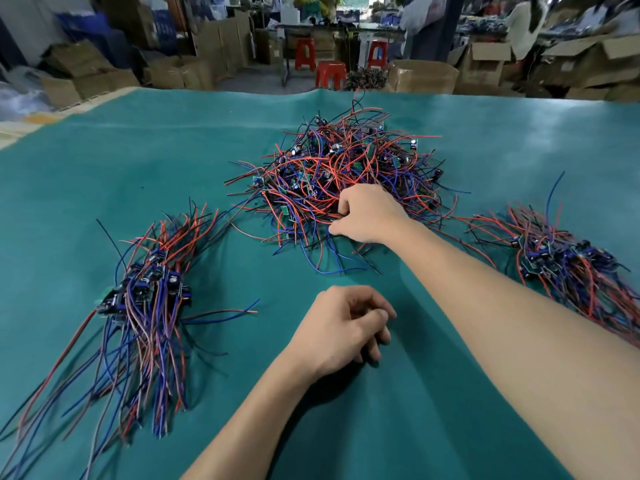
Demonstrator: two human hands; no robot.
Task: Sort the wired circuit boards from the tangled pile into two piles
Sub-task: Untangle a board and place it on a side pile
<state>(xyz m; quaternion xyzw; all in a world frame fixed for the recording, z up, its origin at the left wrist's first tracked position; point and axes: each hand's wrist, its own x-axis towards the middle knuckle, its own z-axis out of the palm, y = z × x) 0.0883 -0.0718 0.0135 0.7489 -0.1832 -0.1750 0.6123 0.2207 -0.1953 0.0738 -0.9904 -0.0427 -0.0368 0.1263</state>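
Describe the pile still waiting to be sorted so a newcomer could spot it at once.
On the teal table cover, three heaps of wired boards lie in a row. The tangled pile is the middle, farthest one, where the right hand reaches. Unlike the side piles, its wires splay in every direction.

A tangled pile is set at the middle of the table, toward its far edge. A sorted pile is laid to its left, another pile to its right (both nearer).

Two bare forearms, seemingly no sleeves
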